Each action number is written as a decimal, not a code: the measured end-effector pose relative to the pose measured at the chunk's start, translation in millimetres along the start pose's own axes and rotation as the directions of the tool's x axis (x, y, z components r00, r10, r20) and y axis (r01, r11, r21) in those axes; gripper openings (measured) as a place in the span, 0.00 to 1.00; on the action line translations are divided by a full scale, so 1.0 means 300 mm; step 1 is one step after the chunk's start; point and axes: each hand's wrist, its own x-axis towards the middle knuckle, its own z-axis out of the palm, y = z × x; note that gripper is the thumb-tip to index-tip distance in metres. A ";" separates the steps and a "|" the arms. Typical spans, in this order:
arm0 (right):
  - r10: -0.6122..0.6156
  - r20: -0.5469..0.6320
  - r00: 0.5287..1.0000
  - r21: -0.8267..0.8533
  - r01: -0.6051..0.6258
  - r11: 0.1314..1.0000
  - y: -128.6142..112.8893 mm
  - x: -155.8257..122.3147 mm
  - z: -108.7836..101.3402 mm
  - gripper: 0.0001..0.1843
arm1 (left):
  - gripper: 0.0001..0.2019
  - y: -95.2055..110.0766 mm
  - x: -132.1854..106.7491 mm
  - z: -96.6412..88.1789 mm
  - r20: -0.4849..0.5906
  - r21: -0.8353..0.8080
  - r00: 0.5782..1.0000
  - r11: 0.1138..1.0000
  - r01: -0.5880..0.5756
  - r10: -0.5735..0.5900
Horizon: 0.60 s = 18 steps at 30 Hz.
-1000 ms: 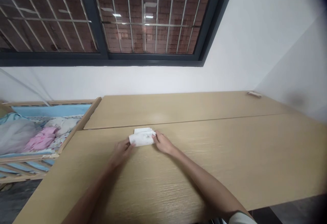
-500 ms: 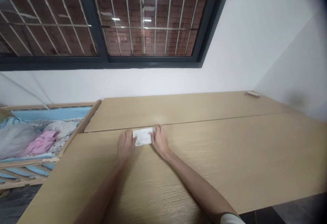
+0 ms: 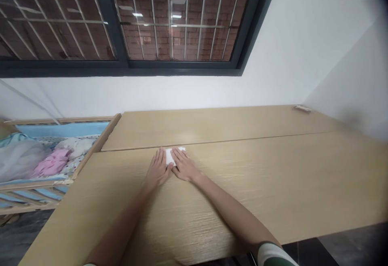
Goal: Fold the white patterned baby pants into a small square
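Observation:
A small folded white cloth (image 3: pixel 175 155) lies on the light wood-grain table (image 3: pixel 257 185), near the seam between its two boards. My left hand (image 3: pixel 157 169) rests flat against the cloth's left side, fingers spread and pointing up the table. My right hand (image 3: pixel 184 165) lies flat on its right side, fingertips on the fabric. The two hands nearly meet and hide most of the cloth. Only its upper part shows.
A wooden crib (image 3: pixel 60 182) stands against the table's left side, holding a pink garment (image 3: pixel 53 162), grey netting and white bedding. A small wooden strip (image 3: pixel 302 108) lies at the far right corner. White walls and a barred window (image 3: pixel 127 23) border the far side.
The cloth is folded smaller and narrower than before. Both hands have moved closer together and now lie flat over it, covering most of it.

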 end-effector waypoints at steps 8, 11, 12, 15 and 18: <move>0.101 0.060 0.993 0.144 -0.108 0.984 0.102 -0.067 -0.114 0.38 | 0.37 -0.009 -0.020 -0.031 -0.037 0.061 0.998 0.997 -0.042 0.044; 0.019 0.032 0.999 0.171 -0.024 0.985 0.119 -0.067 -0.145 0.39 | 0.38 -0.001 -0.012 -0.055 -0.017 0.040 0.992 0.991 -0.125 0.126; -0.008 0.042 0.999 0.180 0.000 0.984 0.122 -0.065 -0.144 0.40 | 0.38 0.002 -0.009 -0.060 -0.007 0.030 0.992 0.991 -0.128 0.129; -0.012 0.081 0.997 0.199 -0.004 0.980 0.127 -0.060 -0.116 0.42 | 0.38 0.009 0.003 -0.068 0.017 -0.019 0.997 0.997 -0.078 0.079; 0.043 0.024 0.999 0.185 -0.046 0.982 0.124 -0.044 -0.084 0.35 | 0.32 0.014 0.028 -0.089 0.035 -0.155 0.999 0.988 0.000 0.005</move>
